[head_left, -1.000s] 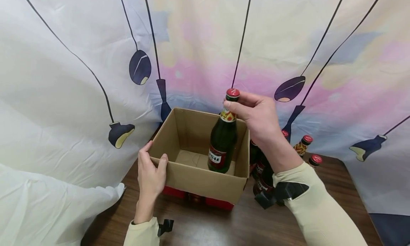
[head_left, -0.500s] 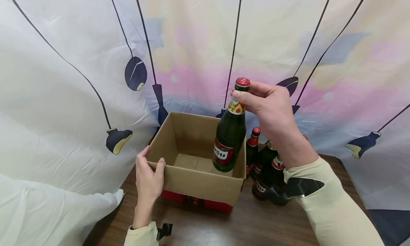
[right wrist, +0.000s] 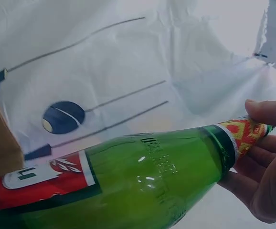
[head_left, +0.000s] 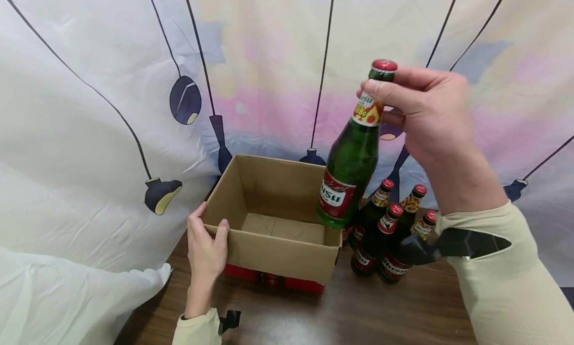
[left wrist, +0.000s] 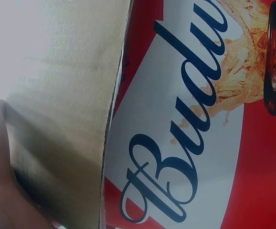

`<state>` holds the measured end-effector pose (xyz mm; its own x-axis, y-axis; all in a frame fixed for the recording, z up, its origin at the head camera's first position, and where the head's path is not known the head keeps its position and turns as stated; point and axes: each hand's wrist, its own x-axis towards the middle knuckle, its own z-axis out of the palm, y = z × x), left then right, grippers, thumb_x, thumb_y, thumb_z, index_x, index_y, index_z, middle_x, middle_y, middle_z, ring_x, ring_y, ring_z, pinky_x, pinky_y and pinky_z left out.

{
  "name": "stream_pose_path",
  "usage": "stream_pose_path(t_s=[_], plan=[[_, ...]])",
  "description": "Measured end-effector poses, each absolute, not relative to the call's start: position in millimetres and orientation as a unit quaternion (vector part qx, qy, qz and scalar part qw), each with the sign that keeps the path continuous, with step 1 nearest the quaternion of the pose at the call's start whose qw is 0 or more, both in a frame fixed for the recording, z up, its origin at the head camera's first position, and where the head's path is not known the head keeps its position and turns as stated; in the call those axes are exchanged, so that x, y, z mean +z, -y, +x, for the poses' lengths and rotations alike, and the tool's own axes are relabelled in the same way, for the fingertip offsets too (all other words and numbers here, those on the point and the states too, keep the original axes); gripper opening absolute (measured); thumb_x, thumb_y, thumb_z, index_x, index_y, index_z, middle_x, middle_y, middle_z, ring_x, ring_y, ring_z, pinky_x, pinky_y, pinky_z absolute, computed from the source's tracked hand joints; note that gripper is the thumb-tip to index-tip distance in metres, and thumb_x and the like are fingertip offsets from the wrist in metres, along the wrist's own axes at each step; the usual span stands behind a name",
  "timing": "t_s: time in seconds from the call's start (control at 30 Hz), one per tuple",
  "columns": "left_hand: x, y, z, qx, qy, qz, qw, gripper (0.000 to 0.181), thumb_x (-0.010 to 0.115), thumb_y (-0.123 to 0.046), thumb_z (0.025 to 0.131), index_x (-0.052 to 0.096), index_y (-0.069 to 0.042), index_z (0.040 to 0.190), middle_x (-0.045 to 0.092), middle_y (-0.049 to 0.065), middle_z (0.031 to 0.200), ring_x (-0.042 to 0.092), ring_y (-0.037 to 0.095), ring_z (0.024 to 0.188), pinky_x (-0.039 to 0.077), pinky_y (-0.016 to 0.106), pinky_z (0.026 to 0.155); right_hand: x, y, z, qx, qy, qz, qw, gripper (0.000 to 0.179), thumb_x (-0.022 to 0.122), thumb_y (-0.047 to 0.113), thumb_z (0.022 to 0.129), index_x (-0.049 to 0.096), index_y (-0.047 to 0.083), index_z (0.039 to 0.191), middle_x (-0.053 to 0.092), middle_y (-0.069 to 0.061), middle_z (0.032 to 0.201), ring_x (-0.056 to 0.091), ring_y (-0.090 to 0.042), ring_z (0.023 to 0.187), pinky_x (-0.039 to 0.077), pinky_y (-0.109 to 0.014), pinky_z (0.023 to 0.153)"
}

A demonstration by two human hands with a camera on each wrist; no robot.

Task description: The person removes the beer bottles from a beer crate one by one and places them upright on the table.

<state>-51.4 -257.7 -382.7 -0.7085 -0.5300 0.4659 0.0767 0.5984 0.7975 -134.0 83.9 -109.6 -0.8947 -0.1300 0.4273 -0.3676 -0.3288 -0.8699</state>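
Note:
My right hand [head_left: 441, 113] pinches a green beer bottle [head_left: 352, 160] by its neck, just under the red cap. The bottle tilts, its base over the right rim of an open cardboard box [head_left: 278, 253]. In the right wrist view the thumb and fingers wrap the neck label of the beer bottle [right wrist: 162, 167]. My left hand [head_left: 207, 245] grips the box's near left corner, thumb on the front flap and fingers along the left side. The box's inside shows a bare bottom. Its lower outside is red, with large printed lettering [left wrist: 176, 124] in the left wrist view.
Several capped beer bottles [head_left: 369, 240] stand close together right of the box on the brown wooden table [head_left: 341, 310]. A patterned cloth [head_left: 269, 61] hangs behind, and white fabric [head_left: 80, 285] bulges in at the left.
The right hand has lifted the beer bottle from inside the box, up and to the right. More of the standing bottles show now. The left hand keeps its grip on the box.

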Motion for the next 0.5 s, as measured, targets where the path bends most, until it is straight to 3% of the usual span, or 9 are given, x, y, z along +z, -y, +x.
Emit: stream_pose_path(t_s=[0.3, 0.5], plan=[[-380, 259, -50, -0.427, 0.817, 0.142, 0.361, 0.062, 0.06, -0.02, 0.096, 0.042, -0.002, 0.153, 0.049, 0.021, 0.153, 0.047, 0.041, 0.14, 0.036, 0.06, 0.11, -109, -114, -140, 0.783, 0.591, 0.17, 0.087, 0.028, 0.088, -0.001, 0.08, 0.081, -0.004, 0.107, 0.066, -0.012, 0.128, 0.074, -0.025, 0.096, 0.064, -0.032, 0.07], [-379, 261, -47, -0.428, 0.817, 0.139, 0.361, 0.062, 0.06, -0.019, 0.096, 0.041, -0.001, 0.153, 0.048, 0.022, 0.154, 0.046, 0.041, 0.142, 0.035, 0.06, 0.112, -132, -130, -137, 0.781, 0.601, 0.152, 0.08, 0.026, 0.086, -0.004, 0.082, 0.082, -0.003, 0.107, 0.066, -0.011, 0.13, 0.074, -0.024, 0.101, 0.064, -0.033, 0.071]])
